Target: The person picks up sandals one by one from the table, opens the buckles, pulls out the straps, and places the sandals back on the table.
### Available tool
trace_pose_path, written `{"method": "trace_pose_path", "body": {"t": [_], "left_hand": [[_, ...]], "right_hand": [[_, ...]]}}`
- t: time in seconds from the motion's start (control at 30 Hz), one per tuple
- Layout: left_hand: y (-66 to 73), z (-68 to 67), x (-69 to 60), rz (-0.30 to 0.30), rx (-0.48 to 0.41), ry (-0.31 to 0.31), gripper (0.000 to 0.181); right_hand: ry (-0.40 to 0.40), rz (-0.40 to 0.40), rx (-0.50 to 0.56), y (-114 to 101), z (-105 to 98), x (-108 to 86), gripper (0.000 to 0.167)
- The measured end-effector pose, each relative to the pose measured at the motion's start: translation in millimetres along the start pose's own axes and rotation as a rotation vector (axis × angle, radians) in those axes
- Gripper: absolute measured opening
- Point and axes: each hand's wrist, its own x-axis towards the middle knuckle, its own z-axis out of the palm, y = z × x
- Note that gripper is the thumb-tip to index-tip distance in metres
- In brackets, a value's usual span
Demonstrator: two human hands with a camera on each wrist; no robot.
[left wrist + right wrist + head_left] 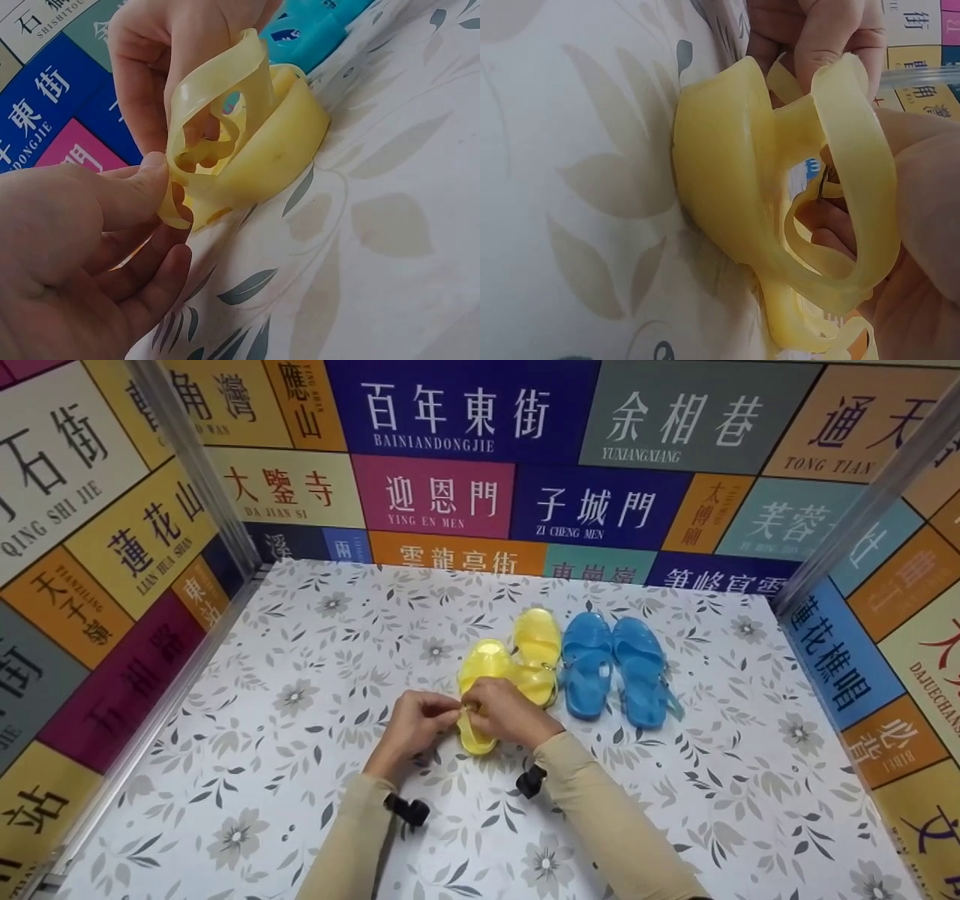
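Note:
A yellow sandal [487, 660] stands on the patterned cloth, its heel end toward the person. The left hand [411, 727] pinches the strap at the sandal's left side; in the left wrist view, thumb and fingers of the left hand [97, 232] meet on the strap's end [176, 214]. The right hand [514, 712] reaches over the sandal and holds the strap from the other side. In the right wrist view the yellow strap [870, 180] loops up beside the right hand [922, 217], with a small metal buckle pin showing inside the loop.
A second yellow sandal [537, 634] touches the first on its right. Two blue sandals [587, 660] lie farther right, side by side. Panels with printed street names [435, 495] stand around the back and sides of the flowered cloth [247, 780].

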Motion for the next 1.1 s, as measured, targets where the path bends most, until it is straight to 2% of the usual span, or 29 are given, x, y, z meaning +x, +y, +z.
{"method": "trace_pose_path", "body": {"t": [0.13,0.27,0.4,0.5,0.8,1.1], "left_hand": [[-1.0,-1.7,-0.4,-0.004,0.001,-0.018,0.011],[-5.6,-3.3,-2.8,0.029,-0.012,-0.023,0.011],[-6.7,-1.5,-3.5,0.085,-0.018,0.008,0.008],[-4.9,0.2,-1.7,0.103,0.006,0.028,0.006],[2.7,4.4,2.1,0.093,0.077,0.057,0.007],[4.6,8.2,2.0,0.092,0.079,0.082,0.007]], "right_hand": [[0.011,-0.005,-0.014,-1.1,0.5,0.5,0.013],[0.041,-0.031,0.004,-0.6,2.2,-1.4,0.013],[0.058,-0.052,0.019,0.2,1.8,-3.1,0.011],[0.046,-0.038,0.029,0.5,0.2,-3.4,0.013],[0.027,-0.054,0.037,0.5,-2.7,-2.8,0.02],[0.027,-0.093,0.043,4.0,-4.3,-4.4,0.019]]}}
